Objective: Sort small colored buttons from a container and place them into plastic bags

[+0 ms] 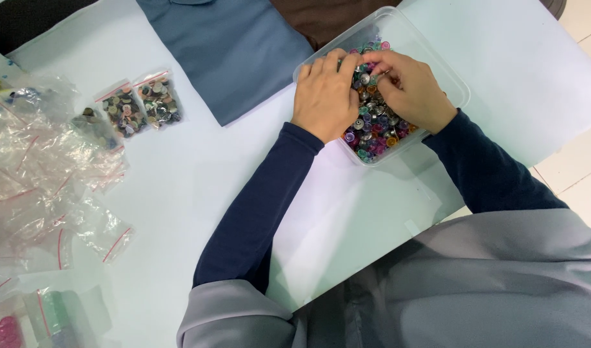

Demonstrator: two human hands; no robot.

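A clear plastic box point(451, 82) stands on the pale table and holds several small coloured and metallic buttons point(373, 132). Both my hands are over it. My left hand point(324, 93) rests on the box's left side with its fingers curled down into the buttons. My right hand point(408, 87) lies across the box from the right, fingers bent and pinching among the buttons near the far end. The two sets of fingertips meet close together; what they pinch is hidden. Dark blue sleeves cover both forearms.
Folded blue cloth point(231, 48) and brown cloth point(321, 19) lie at the far side. Small zip bags of buttons point(140, 103) sit to the left, beside a heap of empty clear bags point(37, 167). The table's right edge point(540, 171) borders tiled floor.
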